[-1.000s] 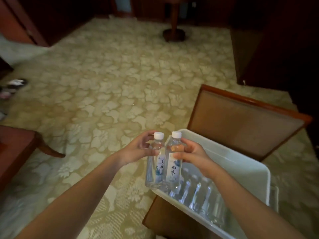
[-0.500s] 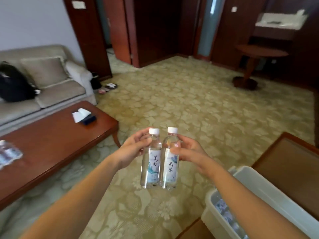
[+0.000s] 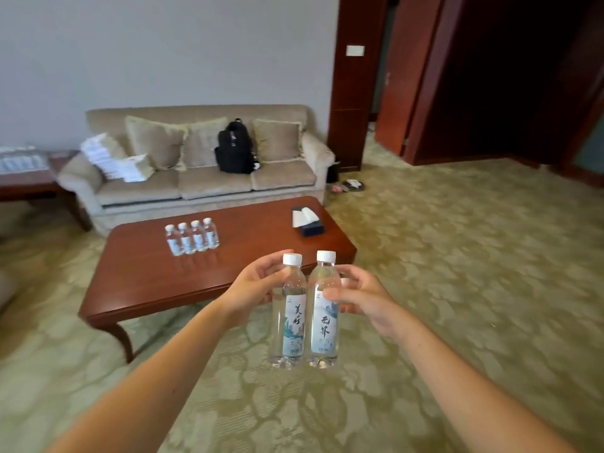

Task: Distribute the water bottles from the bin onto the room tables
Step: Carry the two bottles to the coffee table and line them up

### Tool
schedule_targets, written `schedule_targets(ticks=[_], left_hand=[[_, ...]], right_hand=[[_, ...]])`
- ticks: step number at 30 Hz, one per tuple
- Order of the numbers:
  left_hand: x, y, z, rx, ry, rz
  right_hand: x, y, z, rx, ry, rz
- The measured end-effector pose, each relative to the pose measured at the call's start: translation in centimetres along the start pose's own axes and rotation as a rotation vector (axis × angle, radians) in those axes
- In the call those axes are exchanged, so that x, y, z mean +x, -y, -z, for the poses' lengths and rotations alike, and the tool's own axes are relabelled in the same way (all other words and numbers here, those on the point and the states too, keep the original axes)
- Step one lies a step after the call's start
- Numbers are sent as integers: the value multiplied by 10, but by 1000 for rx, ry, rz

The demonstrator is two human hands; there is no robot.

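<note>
Left hand [image 3: 258, 289]: the fingers are curled round the shoulder of one water bottle, just under its white cap, with the thumb on the near side.
Right hand [image 3: 362, 299]: a second bottle is pinched at the top of its label, the thumb laid across the front and the fingers wrapped behind.
Held bottles, count: two, the left-hand bottle [image 3: 289, 325] and the right-hand bottle [image 3: 324, 322]. Both are held upright, side by side and touching or nearly so, above the carpet [image 3: 457, 289].
Position relative to fingers: most of each bottle hangs below the grip, and both caps stand clear above the fingertips.
Bottles on the table, count: four bottles [image 3: 192, 236] are set upright in one close row on the coffee table [image 3: 147, 279], well beyond the hands.
Tissue box [image 3: 309, 222]: one dark box is placed near the table's far right corner, with a white tissue standing out of it.
Sofa [image 3: 202, 188]: three cushions [image 3: 157, 142], one black backpack [image 3: 233, 148] and a stack of white items are seen on it.
Side table [image 3: 29, 181]: a blurred clear pack is seen on top; its contents cannot be told.
Slippers [image 3: 348, 185]: seen on the carpet by the sofa's right end.
</note>
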State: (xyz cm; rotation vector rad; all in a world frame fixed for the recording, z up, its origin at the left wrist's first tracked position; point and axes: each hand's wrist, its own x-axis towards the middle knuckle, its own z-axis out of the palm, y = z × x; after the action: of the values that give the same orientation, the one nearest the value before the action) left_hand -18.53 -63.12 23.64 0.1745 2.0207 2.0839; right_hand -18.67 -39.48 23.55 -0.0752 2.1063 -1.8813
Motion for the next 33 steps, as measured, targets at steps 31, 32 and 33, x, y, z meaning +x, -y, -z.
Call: schedule_targets(ticks=[31, 32, 33], left_hand=[[246, -15, 259, -65, -557, 32], [256, -14, 270, -54, -552, 30], [267, -14, 281, -47, -545, 27]], right_hand=[[457, 86, -102, -200, 478, 0], [471, 88, -106, -204, 472, -1], [484, 90, -110, -205, 464, 1]])
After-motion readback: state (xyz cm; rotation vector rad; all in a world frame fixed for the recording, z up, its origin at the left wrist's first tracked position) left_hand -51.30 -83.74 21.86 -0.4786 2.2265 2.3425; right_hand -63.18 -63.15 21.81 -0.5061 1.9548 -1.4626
